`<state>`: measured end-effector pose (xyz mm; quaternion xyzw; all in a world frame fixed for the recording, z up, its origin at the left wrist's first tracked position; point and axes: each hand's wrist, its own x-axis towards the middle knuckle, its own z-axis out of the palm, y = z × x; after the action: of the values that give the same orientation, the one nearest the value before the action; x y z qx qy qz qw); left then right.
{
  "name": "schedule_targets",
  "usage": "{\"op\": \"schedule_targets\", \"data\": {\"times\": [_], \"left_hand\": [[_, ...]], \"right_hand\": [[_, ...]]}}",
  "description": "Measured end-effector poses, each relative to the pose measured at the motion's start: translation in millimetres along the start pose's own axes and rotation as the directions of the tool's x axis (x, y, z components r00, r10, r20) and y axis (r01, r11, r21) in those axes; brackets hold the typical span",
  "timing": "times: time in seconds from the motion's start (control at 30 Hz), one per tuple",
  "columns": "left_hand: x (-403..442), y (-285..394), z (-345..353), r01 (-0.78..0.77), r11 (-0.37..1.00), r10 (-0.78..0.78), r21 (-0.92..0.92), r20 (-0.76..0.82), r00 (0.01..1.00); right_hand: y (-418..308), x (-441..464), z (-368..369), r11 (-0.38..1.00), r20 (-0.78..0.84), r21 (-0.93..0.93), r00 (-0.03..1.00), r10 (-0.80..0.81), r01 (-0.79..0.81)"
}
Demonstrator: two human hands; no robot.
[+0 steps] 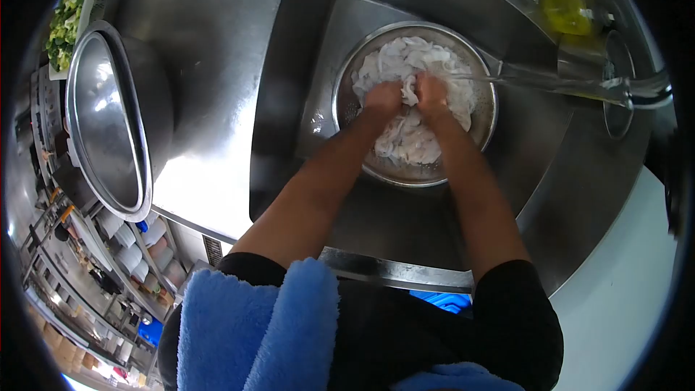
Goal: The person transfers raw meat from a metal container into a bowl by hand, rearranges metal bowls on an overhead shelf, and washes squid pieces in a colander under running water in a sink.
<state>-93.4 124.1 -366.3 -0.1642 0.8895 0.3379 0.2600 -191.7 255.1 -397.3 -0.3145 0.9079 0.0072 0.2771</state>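
Note:
A round metal bowl (486,51) stands in the sink, heaped with soft, pale white pieces (405,58) that look wet; I cannot tell exactly what they are. Both hands reach into the heap. My left hand (384,96) has its fingers curled around some of the white pieces. Close beside it, my right hand (432,92) is also closed on them, and a bunched white bit shows between the two. The fingertips are partly hidden among the pieces. Clear water appears to run from the faucet (644,93) over the bowl's right side.
The steel sink (304,87) surrounds the bowl. On the left counter (210,65) sits a large oval metal pan (108,123), with chopped greens (69,18) beyond it. A yellow bottle (568,13) lies at the upper right. Shelves with containers (130,257) stand at lower left.

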Motion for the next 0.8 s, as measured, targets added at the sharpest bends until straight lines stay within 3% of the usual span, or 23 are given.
{"op": "schedule_targets", "data": {"times": [0.03,0.13,0.23,0.33,0.43,0.47,0.53,0.63,0.73,0.8], "left_hand": [[-3,4,-8,0.033,0.999,-0.031,-0.025,0.077,0.997],[7,5,-10,0.075,0.997,-0.077,0.034,0.071,0.994],[-1,18,-25,0.136,0.987,-0.140,0.080,0.048,0.989],[-1,22,-41,0.028,0.987,-0.056,0.158,0.174,0.983],[-10,36,-56,0.153,0.978,-0.168,0.143,0.093,0.981],[-11,37,-56,0.197,0.978,-0.201,0.067,0.064,0.977],[-9,35,-55,0.275,0.957,-0.275,-0.091,0.011,0.961],[-25,21,-51,0.095,0.994,-0.104,0.054,0.203,0.974],[-79,22,-26,-0.028,0.960,0.012,0.277,0.061,0.998],[-82,11,-10,-0.073,0.934,0.033,0.350,0.117,0.993]], "right_hand": [[4,3,4,0.999,0.066,-0.036,0.998,0.014,-0.011],[16,21,28,0.989,-0.073,0.119,0.992,0.100,-0.091],[19,28,35,0.959,-0.045,0.179,0.971,0.233,-0.221],[12,5,-1,0.995,-0.019,0.065,0.996,0.082,-0.080],[16,-18,-29,0.941,0.033,-0.307,0.990,-0.135,0.138],[13,-26,-31,0.989,-0.060,-0.145,0.998,0.008,-0.017],[3,-42,-36,0.935,-0.166,0.220,0.933,0.318,-0.280],[1,-79,-31,0.888,-0.226,0.457,0.958,0.176,-0.055],[-29,-105,-40,0.972,-0.055,0.226,0.997,-0.058,0.069],[-49,-110,-33,0.990,-0.012,0.021,0.990,-0.137,0.137]]}}
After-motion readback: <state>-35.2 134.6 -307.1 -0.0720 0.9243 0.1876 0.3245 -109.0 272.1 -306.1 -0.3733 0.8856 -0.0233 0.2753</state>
